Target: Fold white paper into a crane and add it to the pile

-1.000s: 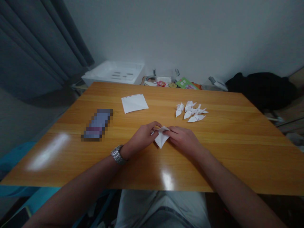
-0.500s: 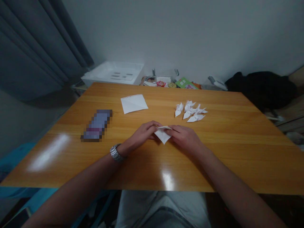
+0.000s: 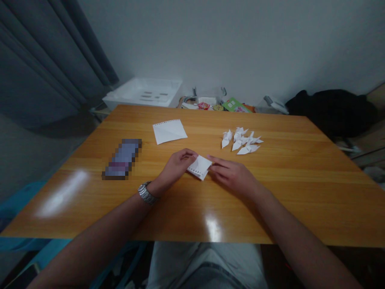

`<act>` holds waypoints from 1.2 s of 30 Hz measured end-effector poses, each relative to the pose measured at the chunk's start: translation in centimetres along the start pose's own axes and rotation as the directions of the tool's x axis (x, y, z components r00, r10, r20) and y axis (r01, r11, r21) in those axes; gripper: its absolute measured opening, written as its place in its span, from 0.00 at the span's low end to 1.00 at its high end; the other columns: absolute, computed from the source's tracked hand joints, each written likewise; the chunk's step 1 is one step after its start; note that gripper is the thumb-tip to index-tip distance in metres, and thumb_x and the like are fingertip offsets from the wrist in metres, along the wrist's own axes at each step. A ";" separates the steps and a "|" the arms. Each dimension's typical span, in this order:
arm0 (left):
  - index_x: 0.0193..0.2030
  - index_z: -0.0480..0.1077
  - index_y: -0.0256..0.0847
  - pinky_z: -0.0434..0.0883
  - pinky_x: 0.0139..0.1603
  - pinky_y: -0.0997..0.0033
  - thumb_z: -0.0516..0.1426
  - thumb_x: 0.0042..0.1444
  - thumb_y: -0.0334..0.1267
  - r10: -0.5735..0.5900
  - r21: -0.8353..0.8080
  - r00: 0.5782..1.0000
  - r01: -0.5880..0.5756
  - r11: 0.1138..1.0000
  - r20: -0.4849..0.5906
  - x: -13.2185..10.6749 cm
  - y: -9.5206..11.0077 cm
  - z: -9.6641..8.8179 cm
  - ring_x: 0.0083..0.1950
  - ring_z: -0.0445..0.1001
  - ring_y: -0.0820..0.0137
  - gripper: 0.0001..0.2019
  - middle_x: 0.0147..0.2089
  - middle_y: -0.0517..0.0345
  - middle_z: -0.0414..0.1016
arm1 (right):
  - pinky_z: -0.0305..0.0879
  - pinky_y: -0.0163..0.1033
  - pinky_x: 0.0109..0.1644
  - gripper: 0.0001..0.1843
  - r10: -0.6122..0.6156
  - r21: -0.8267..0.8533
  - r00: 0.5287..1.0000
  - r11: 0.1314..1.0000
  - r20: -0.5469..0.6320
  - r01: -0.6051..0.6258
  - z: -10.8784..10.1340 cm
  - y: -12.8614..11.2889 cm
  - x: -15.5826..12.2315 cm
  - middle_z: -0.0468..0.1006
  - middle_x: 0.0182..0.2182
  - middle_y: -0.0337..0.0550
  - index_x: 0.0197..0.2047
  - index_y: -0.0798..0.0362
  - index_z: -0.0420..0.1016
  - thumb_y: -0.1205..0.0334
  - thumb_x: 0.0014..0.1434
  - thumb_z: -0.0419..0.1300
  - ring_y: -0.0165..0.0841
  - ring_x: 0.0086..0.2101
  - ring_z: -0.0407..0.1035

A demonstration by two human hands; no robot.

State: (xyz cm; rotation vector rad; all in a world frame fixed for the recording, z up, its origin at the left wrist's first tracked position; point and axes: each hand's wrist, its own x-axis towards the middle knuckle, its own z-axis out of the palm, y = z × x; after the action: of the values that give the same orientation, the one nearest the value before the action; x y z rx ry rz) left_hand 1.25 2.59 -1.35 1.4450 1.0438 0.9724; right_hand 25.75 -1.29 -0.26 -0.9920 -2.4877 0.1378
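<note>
A small folded white paper (image 3: pixel 199 166) lies flat on the wooden table (image 3: pixel 285 188) between my hands. My left hand (image 3: pixel 177 166), with a metal watch at the wrist, pinches the paper's left edge with curled fingers. My right hand (image 3: pixel 233 175) rests at the paper's right edge, its fingers stretched out flat and pressing on it. A pile of several finished white paper cranes (image 3: pixel 242 141) sits beyond my right hand. A flat white sheet with a torn perforated edge (image 3: pixel 169 131) lies beyond my left hand.
A blurred dark oblong object (image 3: pixel 122 158) lies on the table's left part. Behind the table stand a white plastic box (image 3: pixel 144 92), coloured clutter (image 3: pixel 219 105) and a black bag (image 3: pixel 331 110). A grey curtain (image 3: pixel 45 60) hangs at the left.
The paper was a raised kite shape held up by both hands; it has been turned and laid flat. My right fingers have stretched out, and both hands shifted slightly left.
</note>
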 end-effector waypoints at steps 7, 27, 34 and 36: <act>0.44 0.73 0.37 0.73 0.37 0.73 0.64 0.58 0.44 0.009 0.024 1.000 -0.009 1.000 0.013 -0.3 0.0 0.0 0.37 0.78 0.70 0.13 0.42 0.53 0.79 | 0.73 0.42 0.48 0.11 0.167 0.228 0.961 0.967 -0.223 -0.115 -0.9 -0.4 0.3 0.79 0.42 0.48 0.44 0.52 0.79 0.67 0.68 0.54 0.37 0.43 0.75; 0.42 0.71 0.38 0.75 0.38 0.72 0.63 0.59 0.44 0.068 0.040 0.994 -0.071 0.997 0.080 -1.2 1.0 1.8 0.39 0.78 0.69 0.12 0.38 0.55 0.78 | 0.71 0.38 0.39 0.11 0.509 0.625 0.856 0.642 0.086 -0.445 1.0 -1.2 0.6 0.85 0.36 0.44 0.41 0.52 0.82 0.54 0.65 0.62 0.36 0.35 0.78; 0.38 0.74 0.37 0.74 0.37 0.71 0.61 0.61 0.49 0.071 0.044 0.995 -0.075 0.996 0.074 -1.3 1.4 1.6 0.36 0.78 0.69 0.15 0.37 0.53 0.80 | 0.71 0.39 0.40 0.11 0.483 0.615 0.872 0.665 0.080 -0.424 0.7 -1.3 0.6 0.85 0.37 0.44 0.42 0.52 0.82 0.55 0.65 0.61 0.35 0.35 0.78; 0.37 0.73 0.37 0.74 0.36 0.72 0.61 0.61 0.49 0.075 0.054 0.995 -0.078 0.995 0.066 -1.3 1.3 1.6 0.36 0.77 0.69 0.15 0.36 0.53 0.80 | 0.71 0.39 0.40 0.11 0.477 0.619 0.875 0.662 0.086 -0.422 0.7 -1.3 0.6 0.85 0.37 0.44 0.42 0.52 0.82 0.55 0.65 0.61 0.35 0.35 0.77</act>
State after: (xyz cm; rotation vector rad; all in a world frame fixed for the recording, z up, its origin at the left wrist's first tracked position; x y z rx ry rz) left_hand 2.51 0.86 -0.27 1.5627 0.9826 0.9513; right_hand 24.22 -1.79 -0.31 -1.2374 -1.8317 0.9926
